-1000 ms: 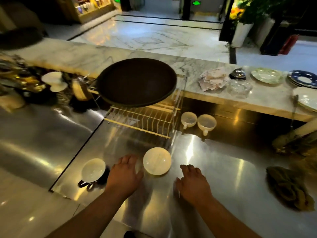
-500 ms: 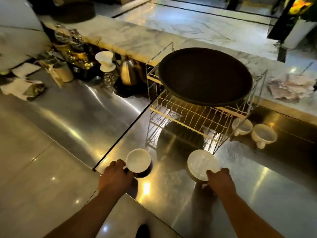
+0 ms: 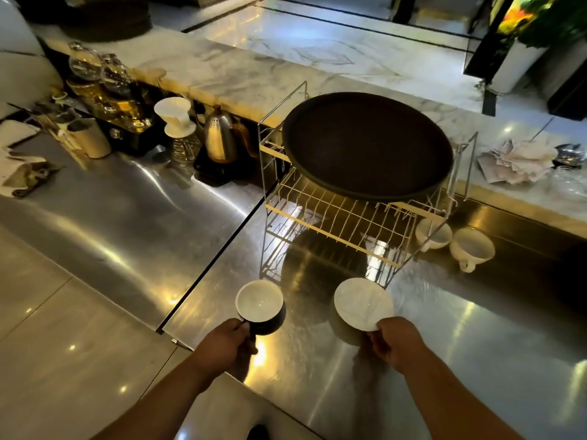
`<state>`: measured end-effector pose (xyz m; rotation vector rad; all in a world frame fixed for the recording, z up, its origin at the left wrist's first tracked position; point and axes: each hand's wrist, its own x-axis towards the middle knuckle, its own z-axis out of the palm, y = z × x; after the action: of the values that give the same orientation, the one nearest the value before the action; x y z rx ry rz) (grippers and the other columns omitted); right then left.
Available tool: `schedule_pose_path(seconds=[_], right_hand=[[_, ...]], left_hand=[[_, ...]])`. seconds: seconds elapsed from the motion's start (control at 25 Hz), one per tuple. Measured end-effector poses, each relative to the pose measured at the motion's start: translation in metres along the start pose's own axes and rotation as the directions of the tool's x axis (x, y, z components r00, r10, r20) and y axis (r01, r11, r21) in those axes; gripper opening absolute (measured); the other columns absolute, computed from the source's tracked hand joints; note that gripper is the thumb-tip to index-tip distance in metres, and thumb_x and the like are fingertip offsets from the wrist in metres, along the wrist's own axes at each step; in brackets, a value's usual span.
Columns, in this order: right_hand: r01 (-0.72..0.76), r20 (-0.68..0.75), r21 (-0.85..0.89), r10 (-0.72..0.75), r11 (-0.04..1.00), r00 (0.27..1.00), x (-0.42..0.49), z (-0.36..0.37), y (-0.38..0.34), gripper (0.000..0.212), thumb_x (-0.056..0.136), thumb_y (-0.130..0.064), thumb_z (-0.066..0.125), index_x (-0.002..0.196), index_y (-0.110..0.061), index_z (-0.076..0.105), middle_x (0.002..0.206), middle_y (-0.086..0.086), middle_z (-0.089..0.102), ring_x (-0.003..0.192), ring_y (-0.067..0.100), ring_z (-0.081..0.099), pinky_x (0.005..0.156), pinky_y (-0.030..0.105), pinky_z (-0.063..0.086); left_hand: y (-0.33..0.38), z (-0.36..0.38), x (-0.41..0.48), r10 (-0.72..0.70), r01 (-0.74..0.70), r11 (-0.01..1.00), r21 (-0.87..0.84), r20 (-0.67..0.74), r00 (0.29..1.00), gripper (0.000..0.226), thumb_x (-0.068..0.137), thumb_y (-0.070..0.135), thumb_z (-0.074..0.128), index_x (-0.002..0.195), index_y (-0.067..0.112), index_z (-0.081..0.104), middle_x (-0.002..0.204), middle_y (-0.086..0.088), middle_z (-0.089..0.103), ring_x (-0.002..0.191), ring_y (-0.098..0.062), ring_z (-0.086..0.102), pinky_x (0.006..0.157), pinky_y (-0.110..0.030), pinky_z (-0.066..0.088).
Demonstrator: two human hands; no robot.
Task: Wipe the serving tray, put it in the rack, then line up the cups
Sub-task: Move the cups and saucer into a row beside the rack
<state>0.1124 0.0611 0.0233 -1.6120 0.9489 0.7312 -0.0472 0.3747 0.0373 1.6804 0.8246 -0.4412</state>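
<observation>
The round dark serving tray (image 3: 365, 147) lies flat on top of the wire dish rack (image 3: 330, 223) on the steel counter. In front of the rack, my left hand (image 3: 227, 347) grips the handle of a dark cup with a white inside (image 3: 259, 302). My right hand (image 3: 395, 342) holds the near edge of a white cup (image 3: 362, 308) that is tilted. Two more white cups (image 3: 433, 234) (image 3: 471, 249) stand side by side to the right of the rack.
A kettle (image 3: 219, 138), a white dripper on a glass server (image 3: 176, 120), glass jars (image 3: 95, 77) and a container (image 3: 92, 141) crowd the back left. Crumpled paper (image 3: 521, 160) lies on the marble ledge at right. A seam (image 3: 216, 255) splits the steel counter.
Both hands went from resting flat on the counter to gripping a cup each. The view swung left and the white cup now tilts more in my right hand.
</observation>
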Motion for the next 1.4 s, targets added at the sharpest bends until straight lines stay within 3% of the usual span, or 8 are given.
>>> schedule_pose_path(seconds=[0.16,0.24,0.36,0.6,0.76,0.92,1.04,1.4], right_hand=[[0.123,0.046,0.040,-0.125,0.992,0.991,-0.010,-0.029,0.009,0.024,0.098,-0.005,0.048,0.121,-0.006,0.054,0.097,0.030,0.067,0.069,0.029,0.061,0.055,0.035,0.054],[0.156,0.044,0.066,-0.160,0.985,0.986,-0.011,-0.052,0.014,0.022,0.099,-0.006,0.047,0.120,-0.009,0.053,0.099,0.033,0.068,0.069,0.030,0.062,0.054,0.034,0.052],[0.178,0.021,0.099,-0.181,0.979,0.983,-0.011,-0.097,0.024,0.019,0.098,-0.004,0.047,0.115,-0.008,0.055,0.087,0.027,0.066,0.065,0.028,0.061,0.054,0.033,0.050],[0.228,0.016,0.142,-0.232,0.963,0.972,-0.007,-0.189,0.038,0.027,0.096,-0.002,0.045,0.120,-0.006,0.057,0.077,0.023,0.065,0.064,0.030,0.058,0.054,0.035,0.045],[0.259,-0.028,0.166,-0.258,0.952,0.966,-0.005,-0.238,0.040,0.029,0.095,0.000,0.046,0.122,-0.005,0.056,0.084,0.025,0.068,0.060,0.027,0.056,0.053,0.035,0.044],[0.269,-0.078,0.223,-0.258,0.937,0.963,0.000,-0.272,0.039,0.029,0.096,0.000,0.050,0.124,-0.007,0.055,0.105,0.029,0.071,0.064,0.026,0.058,0.049,0.030,0.046],[0.262,-0.098,0.242,-0.245,0.934,0.964,0.007,-0.286,0.037,0.028,0.096,-0.003,0.050,0.123,-0.010,0.055,0.103,0.026,0.072,0.066,0.026,0.059,0.049,0.029,0.047],[0.219,-0.248,0.320,-0.142,0.922,0.958,0.027,-0.309,0.013,0.024,0.101,-0.010,0.053,0.123,-0.019,0.050,0.107,0.021,0.070,0.079,0.029,0.066,0.064,0.037,0.055]], left_hand=[[0.042,0.038,-0.020,0.071,-0.072,0.992,-0.100,-0.012,0.997,0.028,0.107,0.022,0.045,0.103,0.003,0.064,0.091,-0.018,0.078,0.057,-0.005,0.068,0.054,-0.019,0.048],[0.061,0.065,-0.028,0.091,-0.091,0.993,-0.079,-0.004,0.996,0.028,0.107,0.022,0.045,0.109,0.002,0.064,0.101,-0.024,0.075,0.057,-0.007,0.062,0.050,-0.016,0.045],[0.083,0.113,-0.041,0.097,-0.095,0.993,-0.066,0.035,0.995,0.028,0.108,0.024,0.045,0.114,0.004,0.064,0.110,-0.024,0.073,0.064,-0.013,0.055,0.050,-0.017,0.044],[0.107,0.205,-0.058,0.119,-0.119,0.993,0.000,0.068,0.991,0.025,0.106,0.030,0.047,0.107,0.015,0.067,0.101,-0.012,0.076,0.069,-0.019,0.056,0.060,-0.029,0.042],[0.120,0.251,-0.066,0.161,-0.167,0.984,0.059,0.095,0.982,0.024,0.106,0.031,0.047,0.104,0.019,0.068,0.096,-0.011,0.077,0.067,-0.018,0.055,0.059,-0.030,0.042],[0.133,0.286,-0.067,0.172,-0.184,0.979,0.083,0.128,0.977,0.024,0.106,0.028,0.047,0.104,0.014,0.067,0.101,-0.017,0.076,0.059,-0.011,0.054,0.052,-0.023,0.042],[0.144,0.305,-0.060,0.173,-0.190,0.977,0.091,0.169,0.970,0.024,0.107,0.027,0.047,0.103,0.014,0.067,0.100,-0.018,0.076,0.060,-0.012,0.054,0.050,-0.020,0.044],[0.188,0.357,-0.011,0.179,-0.251,0.948,0.196,0.325,0.929,0.024,0.107,0.032,0.046,0.102,0.021,0.067,0.103,-0.012,0.074,0.080,-0.021,0.061,0.075,-0.036,0.047]])
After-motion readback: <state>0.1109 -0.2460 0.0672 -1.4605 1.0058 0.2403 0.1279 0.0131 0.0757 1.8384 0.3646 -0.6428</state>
